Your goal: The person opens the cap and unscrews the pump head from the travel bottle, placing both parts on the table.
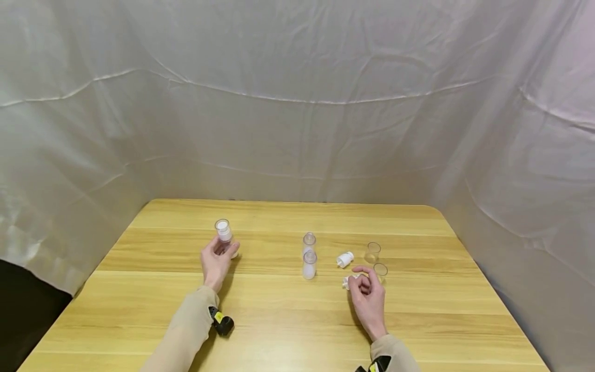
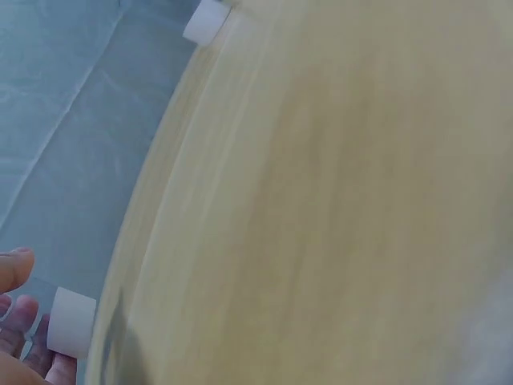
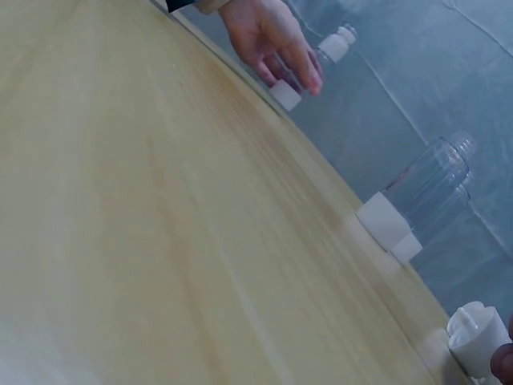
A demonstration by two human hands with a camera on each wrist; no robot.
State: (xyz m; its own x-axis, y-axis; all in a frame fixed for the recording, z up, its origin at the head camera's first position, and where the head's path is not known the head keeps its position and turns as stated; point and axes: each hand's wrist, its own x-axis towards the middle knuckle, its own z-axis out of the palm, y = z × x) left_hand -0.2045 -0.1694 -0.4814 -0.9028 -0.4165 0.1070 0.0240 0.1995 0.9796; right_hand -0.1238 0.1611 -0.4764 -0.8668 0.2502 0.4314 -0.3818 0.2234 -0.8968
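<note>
In the head view my left hand (image 1: 216, 263) grips a clear pump bottle (image 1: 224, 233) with a white top and white base. The left wrist view shows the fingers round its clear body, just above the white base (image 2: 72, 322). Over on the right, my right hand (image 1: 369, 299) has its thumb and fingers curled at a white pump top (image 1: 346, 282), partly hidden by them. The right wrist view shows fingertips (image 3: 503, 362) against the side of this pump top, which is close over the table. A second white pump top (image 1: 345, 259) lies just beyond the right hand.
Two clear bottles with white bases, one nearer (image 1: 309, 266) and one farther (image 1: 309, 242), stand upright mid-table. Two clear caps, a far one (image 1: 373, 253) and a near one (image 1: 380, 269), stand right of the pump tops. Grey curtains (image 1: 297, 134) surround the wooden table (image 1: 279, 310).
</note>
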